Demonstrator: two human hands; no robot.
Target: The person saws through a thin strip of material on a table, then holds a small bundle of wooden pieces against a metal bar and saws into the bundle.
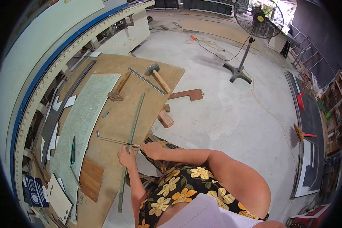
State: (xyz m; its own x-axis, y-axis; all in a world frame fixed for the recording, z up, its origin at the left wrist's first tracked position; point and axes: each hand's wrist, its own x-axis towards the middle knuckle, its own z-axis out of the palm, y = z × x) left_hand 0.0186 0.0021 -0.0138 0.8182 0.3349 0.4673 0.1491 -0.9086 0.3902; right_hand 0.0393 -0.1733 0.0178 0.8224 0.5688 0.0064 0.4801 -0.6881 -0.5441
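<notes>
Left hand (127, 156) grips green strip (136, 119), well apart from cluttered shelf (337, 99).

pale concrete floor (224, 148); dark wall (315, 28) upper right; daylight (289, 10) behind standing fan (259, 18).

Thin tool (119, 142) — grip hidden in right hand (152, 151) — blue box (35, 190) lettering illegible

We get bright, mostly even light across the floor (235, 114), white glare behind the fan (260, 18), and soft, faint shadows. Fisheye distortion bows the bench (155, 103), and our corners fade to black.
</notes>
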